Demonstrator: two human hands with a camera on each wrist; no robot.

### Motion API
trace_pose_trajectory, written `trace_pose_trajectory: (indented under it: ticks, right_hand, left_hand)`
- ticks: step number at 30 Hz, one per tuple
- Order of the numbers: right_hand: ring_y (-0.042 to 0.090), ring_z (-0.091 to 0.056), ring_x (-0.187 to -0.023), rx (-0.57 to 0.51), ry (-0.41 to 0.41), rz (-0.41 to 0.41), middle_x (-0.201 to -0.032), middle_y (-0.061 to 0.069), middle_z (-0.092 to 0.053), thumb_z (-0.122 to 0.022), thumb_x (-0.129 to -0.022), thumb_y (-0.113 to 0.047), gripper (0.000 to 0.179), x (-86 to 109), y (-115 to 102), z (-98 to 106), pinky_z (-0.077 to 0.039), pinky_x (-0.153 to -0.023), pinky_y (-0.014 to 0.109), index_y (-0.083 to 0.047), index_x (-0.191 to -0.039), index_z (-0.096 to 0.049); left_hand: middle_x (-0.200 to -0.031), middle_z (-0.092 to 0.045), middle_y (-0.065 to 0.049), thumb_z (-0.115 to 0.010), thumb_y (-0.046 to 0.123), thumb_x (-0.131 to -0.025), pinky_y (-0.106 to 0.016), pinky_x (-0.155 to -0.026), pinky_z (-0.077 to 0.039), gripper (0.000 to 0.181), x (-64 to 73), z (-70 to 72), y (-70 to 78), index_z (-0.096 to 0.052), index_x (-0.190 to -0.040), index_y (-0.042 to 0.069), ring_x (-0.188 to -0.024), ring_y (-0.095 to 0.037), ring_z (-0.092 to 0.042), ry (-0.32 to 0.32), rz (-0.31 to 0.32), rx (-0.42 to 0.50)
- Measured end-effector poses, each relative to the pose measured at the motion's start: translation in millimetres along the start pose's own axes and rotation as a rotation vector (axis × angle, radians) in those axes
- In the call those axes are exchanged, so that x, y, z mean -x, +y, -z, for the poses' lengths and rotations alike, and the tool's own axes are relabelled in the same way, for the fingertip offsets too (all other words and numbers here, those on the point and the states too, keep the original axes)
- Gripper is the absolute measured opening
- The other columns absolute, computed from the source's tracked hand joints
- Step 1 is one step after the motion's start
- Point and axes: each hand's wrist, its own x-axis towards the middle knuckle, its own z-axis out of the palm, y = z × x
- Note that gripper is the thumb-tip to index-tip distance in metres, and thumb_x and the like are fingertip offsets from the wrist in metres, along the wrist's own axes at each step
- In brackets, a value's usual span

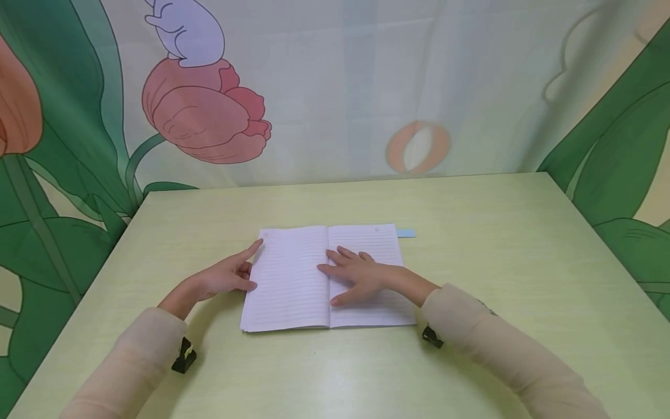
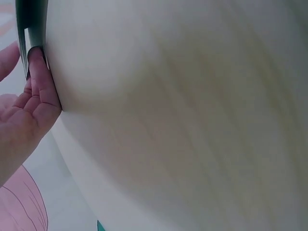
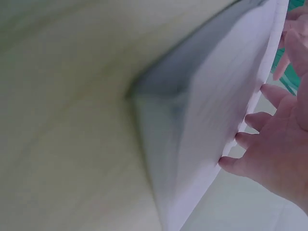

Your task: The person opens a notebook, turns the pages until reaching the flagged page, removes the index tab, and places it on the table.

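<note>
An open notebook with blank lined pages lies flat on the table, its middle fold running away from me. At its left edge is my left hand, index finger stretched along the upper edge and thumb at the margin. The left wrist view shows curled fingers at the notebook's dark underside, thumb on the other side, so the edge is held between them. My right hand rests on the right page with fingers spread, fingertips by the fold. In the right wrist view its fingertips touch the page.
A pale blue tab sticks out past the notebook's upper right edge. The light wooden table extends around it. Behind stands a printed curtain with flowers and leaves. Small black devices hang below both wrists.
</note>
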Motion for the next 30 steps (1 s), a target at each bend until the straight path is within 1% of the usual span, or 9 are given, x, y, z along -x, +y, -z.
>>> trace_pose_trajectory:
  ticks: [5, 8, 12, 15, 19, 25, 30]
  right_hand:
    - [0.032, 0.004, -0.137, 0.003, 0.027, -0.046, -0.151, 0.013, -0.003, -0.054, -0.086, -0.048, 0.076, 5.1, 11.6, 3.4, -0.006, -0.101, 0.061, -0.016, -0.146, -0.021]
    - [0.034, 0.004, -0.136, -0.001, 0.036, -0.099, -0.151, 0.014, -0.002, -0.053, -0.087, -0.047, 0.076, 9.4, 21.7, 6.4, -0.006, -0.100, 0.062, -0.014, -0.146, -0.020]
    - [0.036, 0.002, -0.136, 0.010, 0.061, -0.166, -0.150, 0.017, -0.003, -0.054, -0.087, -0.046, 0.077, 16.6, 39.3, 9.9, -0.007, -0.098, 0.064, -0.011, -0.146, -0.019]
    - [0.038, -0.001, -0.135, 0.016, 0.087, -0.200, -0.149, 0.019, -0.005, -0.055, -0.087, -0.044, 0.077, 23.4, 53.1, 11.3, -0.008, -0.096, 0.066, -0.008, -0.145, -0.021]
    - [0.039, 0.000, -0.135, -0.011, 0.108, -0.239, -0.149, 0.020, -0.006, -0.057, -0.086, -0.044, 0.079, 33.0, 67.9, 14.1, -0.007, -0.096, 0.067, -0.006, -0.145, -0.020]
    - [0.039, 0.002, -0.135, -0.056, 0.141, -0.295, -0.149, 0.020, -0.004, -0.059, -0.083, -0.045, 0.085, 42.7, 82.9, 17.4, -0.004, -0.096, 0.067, -0.004, -0.145, -0.017]
    - [0.039, 0.002, -0.135, -0.074, 0.162, -0.311, -0.149, 0.019, -0.004, -0.061, -0.081, -0.047, 0.091, 44.2, 89.8, 17.4, -0.003, -0.096, 0.067, -0.002, -0.145, -0.014]
  left_hand:
    - [-0.081, -0.036, -0.009, -0.062, 0.000, -0.083, -0.025, -0.061, -0.033, 0.077, -0.5, -0.4, 0.2, -0.018, -0.146, 0.009, -0.075, -0.021, -0.036, 0.026, -0.014, -0.078]
    - [-0.079, -0.032, -0.009, -0.062, 0.000, -0.082, -0.025, -0.058, -0.031, 0.073, -0.7, -0.9, 0.2, -0.023, -0.144, 0.005, -0.071, -0.021, -0.034, 0.030, -0.017, -0.083]
    - [-0.078, -0.032, -0.008, -0.062, 0.000, -0.082, -0.024, -0.058, -0.031, 0.073, -0.6, -1.6, 0.6, -0.023, -0.144, 0.004, -0.071, -0.021, -0.034, 0.030, -0.021, -0.081]
    - [-0.078, -0.032, -0.008, -0.063, 0.000, -0.082, -0.024, -0.058, -0.031, 0.073, -0.3, -2.0, 0.9, -0.024, -0.143, 0.004, -0.071, -0.021, -0.034, 0.033, -0.020, -0.083]
    - [-0.078, -0.032, -0.008, -0.063, 0.001, -0.082, -0.025, -0.058, -0.030, 0.073, 0.0, -1.1, 1.0, -0.025, -0.143, 0.005, -0.072, -0.020, -0.033, 0.031, -0.019, -0.088]
    - [-0.078, -0.031, -0.007, -0.063, 0.001, -0.082, -0.025, -0.059, -0.030, 0.073, 0.0, -0.9, 0.2, -0.024, -0.144, 0.005, -0.072, -0.020, -0.033, 0.025, -0.020, -0.073]
    - [-0.078, -0.031, -0.008, -0.063, 0.000, -0.082, -0.024, -0.059, -0.030, 0.073, -0.2, -0.9, 0.8, -0.024, -0.144, 0.005, -0.073, -0.020, -0.033, 0.023, -0.026, -0.068]
